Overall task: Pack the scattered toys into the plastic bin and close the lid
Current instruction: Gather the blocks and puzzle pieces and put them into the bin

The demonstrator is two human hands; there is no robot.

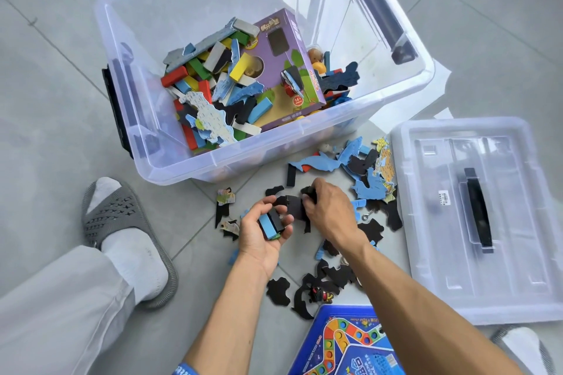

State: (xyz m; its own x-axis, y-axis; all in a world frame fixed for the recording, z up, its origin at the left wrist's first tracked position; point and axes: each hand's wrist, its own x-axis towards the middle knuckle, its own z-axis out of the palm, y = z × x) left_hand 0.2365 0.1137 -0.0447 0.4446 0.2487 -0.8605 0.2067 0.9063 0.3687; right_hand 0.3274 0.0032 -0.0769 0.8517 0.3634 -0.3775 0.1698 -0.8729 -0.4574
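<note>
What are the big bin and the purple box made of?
The bin looks like clear, glossy plastic: you can see the toys and floor through its walls. The purple box looks like printed cardboard, with flat folded sides and a cut-out window, though that is a guess from its look.

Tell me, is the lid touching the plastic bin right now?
Apart. The head view shows the lid lying flat on the floor to the right of the plastic bin, with grey tile and scattered puzzle pieces between them.

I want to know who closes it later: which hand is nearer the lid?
Right. The right hand pinches a black piece among the scattered toys, just beside the lid. The left hand, holding blocks, lies beyond the right hand, farther from the lid.
</note>
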